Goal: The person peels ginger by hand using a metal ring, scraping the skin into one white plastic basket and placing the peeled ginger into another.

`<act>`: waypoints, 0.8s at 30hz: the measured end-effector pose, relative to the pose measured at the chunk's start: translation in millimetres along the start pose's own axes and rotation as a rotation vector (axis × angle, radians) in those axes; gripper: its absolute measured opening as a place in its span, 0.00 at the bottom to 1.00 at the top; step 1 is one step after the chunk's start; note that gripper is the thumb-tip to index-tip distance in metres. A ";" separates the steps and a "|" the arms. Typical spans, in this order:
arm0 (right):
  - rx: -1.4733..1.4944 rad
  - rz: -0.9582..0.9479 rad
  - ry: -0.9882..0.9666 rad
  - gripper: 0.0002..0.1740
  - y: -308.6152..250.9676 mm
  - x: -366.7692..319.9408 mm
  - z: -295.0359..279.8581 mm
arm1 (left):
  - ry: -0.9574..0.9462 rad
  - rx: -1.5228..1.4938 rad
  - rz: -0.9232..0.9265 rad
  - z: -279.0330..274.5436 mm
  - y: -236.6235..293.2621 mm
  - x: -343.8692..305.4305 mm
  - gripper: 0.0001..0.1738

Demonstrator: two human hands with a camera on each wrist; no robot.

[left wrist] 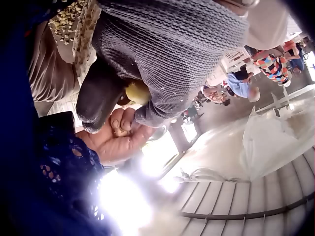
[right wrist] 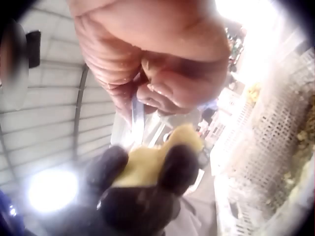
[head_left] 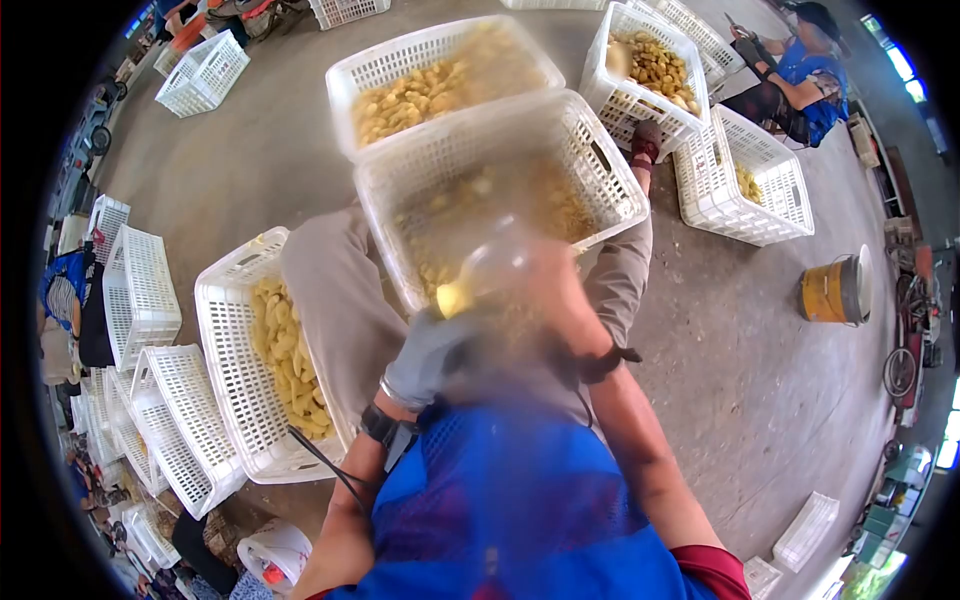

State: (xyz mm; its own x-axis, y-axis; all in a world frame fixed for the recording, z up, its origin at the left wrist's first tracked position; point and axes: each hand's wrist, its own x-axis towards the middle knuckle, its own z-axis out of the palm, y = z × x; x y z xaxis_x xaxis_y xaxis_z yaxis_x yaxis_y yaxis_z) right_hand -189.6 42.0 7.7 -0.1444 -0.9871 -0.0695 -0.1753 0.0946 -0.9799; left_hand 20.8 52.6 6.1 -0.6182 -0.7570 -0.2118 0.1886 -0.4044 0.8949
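My left hand (head_left: 432, 345), in a grey knit glove with dark fingertips (right wrist: 142, 194), pinches a small yellow fruit piece (head_left: 452, 298) over my lap. The piece (right wrist: 147, 164) shows between the gloved fingertips in the right wrist view, and again (left wrist: 138, 92) in the left wrist view. My bare right hand (right wrist: 157, 78) grips a thin knife blade (right wrist: 138, 115) that points down at the piece. In the head view the right hand (head_left: 515, 265) is blurred, just right of the piece. The right hand (left wrist: 115, 140) lies under the glove in the left wrist view.
A white slotted crate (head_left: 600, 160) of yellow pieces rests on my knees, another full crate (head_left: 400, 55) behind it. A third crate (head_left: 215, 360) with pieces stands at my left. Empty crates line the left side. A yellow bucket (head_left: 830, 290) and a seated person (head_left: 800, 80) are right.
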 end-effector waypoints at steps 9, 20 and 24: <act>-0.101 -0.172 0.054 0.19 4.8 2.9 -8.0 | 0.062 -0.025 -0.175 3.2 10.5 5.6 0.23; -0.292 -0.324 -0.105 0.16 -8.9 -2.3 -13.7 | 0.180 -0.289 -0.121 -0.4 -10.0 -1.2 0.25; 0.237 0.086 0.225 0.13 -6.0 1.6 -15.9 | 0.174 -0.729 -0.262 6.2 7.7 -3.8 0.27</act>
State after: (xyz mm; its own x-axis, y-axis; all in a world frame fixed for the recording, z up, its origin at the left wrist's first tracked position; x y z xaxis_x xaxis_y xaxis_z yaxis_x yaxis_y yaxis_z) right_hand -204.3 41.9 16.5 -0.3649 -0.9210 -0.1363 0.0741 0.1172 -0.9903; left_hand 19.9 55.5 16.3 -0.5950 -0.6359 -0.4915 0.5432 -0.7689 0.3373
